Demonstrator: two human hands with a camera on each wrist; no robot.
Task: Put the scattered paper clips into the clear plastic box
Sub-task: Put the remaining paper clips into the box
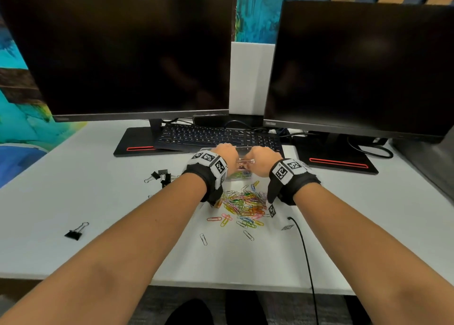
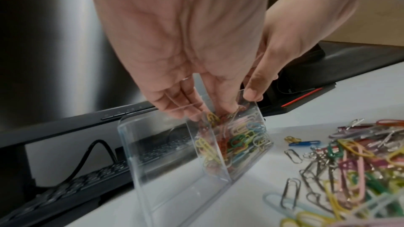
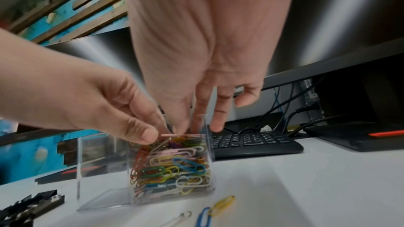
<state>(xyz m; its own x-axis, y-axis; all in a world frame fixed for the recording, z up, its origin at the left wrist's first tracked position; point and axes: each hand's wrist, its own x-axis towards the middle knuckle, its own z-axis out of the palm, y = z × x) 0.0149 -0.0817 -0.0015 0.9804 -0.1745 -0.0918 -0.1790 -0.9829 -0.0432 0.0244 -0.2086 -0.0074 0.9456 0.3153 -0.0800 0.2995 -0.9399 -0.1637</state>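
Observation:
The clear plastic box (image 1: 240,176) (image 2: 164,161) (image 3: 102,170) stands in front of the keyboard. It has two compartments, and the right one is nearly full of coloured paper clips (image 3: 174,167). My left hand (image 1: 227,152) (image 2: 203,110) pinches the divider, thumb among the clips and fingers on the far side. My right hand (image 1: 260,157) (image 3: 190,125) reaches down to the rim, thumb and forefinger pinching a pink paper clip (image 3: 168,134) at the top of the heap. A pile of scattered paper clips (image 1: 245,204) (image 2: 349,161) lies on the desk just nearer than the box.
A heap of black binder clips (image 1: 161,176) lies left of the box, and a single one (image 1: 77,231) sits farther left. The keyboard (image 1: 216,135) and two monitor bases stand behind. A black cable (image 1: 304,251) runs over the desk's front edge at the right.

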